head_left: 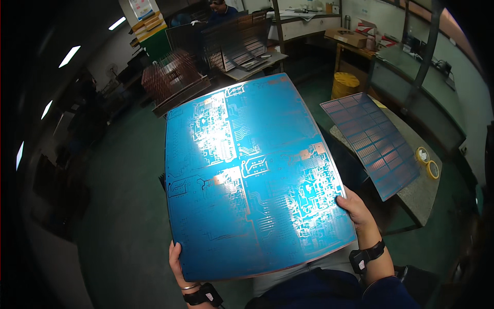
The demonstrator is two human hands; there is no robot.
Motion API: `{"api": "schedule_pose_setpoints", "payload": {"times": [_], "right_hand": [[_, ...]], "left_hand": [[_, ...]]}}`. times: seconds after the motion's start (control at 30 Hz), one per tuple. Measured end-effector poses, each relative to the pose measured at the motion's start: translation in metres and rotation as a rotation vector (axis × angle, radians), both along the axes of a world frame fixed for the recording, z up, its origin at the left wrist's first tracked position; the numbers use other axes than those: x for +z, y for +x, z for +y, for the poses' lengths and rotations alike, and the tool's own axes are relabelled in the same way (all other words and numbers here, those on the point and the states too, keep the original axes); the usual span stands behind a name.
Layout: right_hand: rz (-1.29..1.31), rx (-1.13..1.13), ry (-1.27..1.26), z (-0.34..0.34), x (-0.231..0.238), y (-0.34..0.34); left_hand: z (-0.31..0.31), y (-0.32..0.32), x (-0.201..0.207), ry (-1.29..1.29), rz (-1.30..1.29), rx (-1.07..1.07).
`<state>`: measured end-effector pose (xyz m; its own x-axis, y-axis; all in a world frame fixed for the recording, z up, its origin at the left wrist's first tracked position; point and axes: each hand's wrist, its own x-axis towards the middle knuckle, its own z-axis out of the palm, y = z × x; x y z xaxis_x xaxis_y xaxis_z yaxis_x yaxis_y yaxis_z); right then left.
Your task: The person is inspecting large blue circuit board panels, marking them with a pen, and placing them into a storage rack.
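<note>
A large blue circuit board panel (280, 206) with copper-coloured traces is held up in front of me, tilted so that light glares off its upper left and middle. My left hand (175, 260) grips its lower left edge, thumb on the face and the other fingers hidden behind. Along the lower right edge, my right hand (355, 207) holds it in the same way, the thumb lying on the rim. Both wrists wear black bands. The panel hides part of my lap and the floor behind it.
To the right, another circuit panel (373, 147) lies on a grey table (428, 198) beside two yellow tape rolls (427, 164). A yellow bin (345, 85) stands beyond. Racks of panels (172, 74) are ahead, with a person (222, 9) behind them. Green floor (121, 206) spreads to the left.
</note>
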<state>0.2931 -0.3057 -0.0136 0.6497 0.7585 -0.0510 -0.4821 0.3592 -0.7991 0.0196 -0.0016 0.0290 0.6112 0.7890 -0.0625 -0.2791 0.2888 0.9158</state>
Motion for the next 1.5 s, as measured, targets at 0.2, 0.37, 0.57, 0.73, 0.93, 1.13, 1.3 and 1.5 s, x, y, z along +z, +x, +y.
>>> {"api": "schedule_pose_setpoints", "payload": {"times": [0.2,0.37,0.57,0.73,0.93,1.13,1.3,1.5], "right_hand": [[-0.014,0.0,-0.014,0.003,0.014,-0.008],[-0.027,0.001,-0.031,0.004,0.014,-0.008],[-0.047,-0.011,0.0,0.007,0.016,-0.009],[0.019,-0.087,0.059,0.023,0.015,-0.015],[0.19,-0.177,0.264,0.077,0.012,-0.056],[0.15,-0.073,0.273,0.05,0.002,-0.035],[0.186,-0.437,0.339,-0.008,-0.009,0.018],[0.198,-0.514,0.298,-0.033,-0.016,0.011]], "left_hand": [[0.0,0.0,-0.006,-0.04,-0.018,0.008],[0.003,-0.002,-0.011,-0.052,-0.013,0.009],[0.019,-0.004,-0.025,-0.116,-0.031,0.0],[0.028,-0.001,-0.043,-0.058,-0.316,0.047],[-0.086,0.073,-0.02,-0.364,-0.528,-0.275],[-0.065,0.066,-0.003,-0.31,-0.331,-0.356],[-0.044,0.051,-0.008,-0.209,-0.164,-0.315],[-0.034,0.051,-0.004,-0.212,-0.116,-0.369]]}}
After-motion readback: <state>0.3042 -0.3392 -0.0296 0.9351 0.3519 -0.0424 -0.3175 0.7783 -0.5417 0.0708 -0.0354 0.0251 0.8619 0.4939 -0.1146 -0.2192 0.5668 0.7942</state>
